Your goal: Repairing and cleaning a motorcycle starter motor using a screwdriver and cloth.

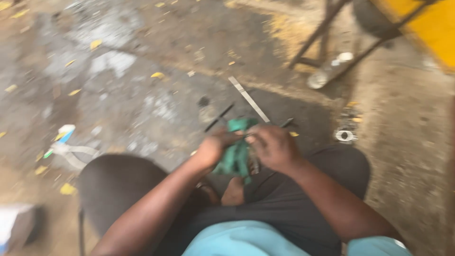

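Note:
I sit low over a dirty concrete floor with my knees apart. My left hand [214,148] and my right hand [272,147] meet in front of me, both closed on a green cloth [235,154] that hangs between them. A thin dark rod [219,117] sticks out up-left from the left hand, and another dark piece [287,123] pokes out beyond the right hand. The picture is blurred, so what the cloth wraps is unclear. A small metal part [255,166] shows under my right hand.
A flat metal strip [249,98] lies on the floor just beyond my hands. A metal ring-shaped part [344,136] lies to the right. A plastic bottle [330,70] rests under a metal frame [322,33] at the top right. Pliers-like handles [71,151] lie at the left.

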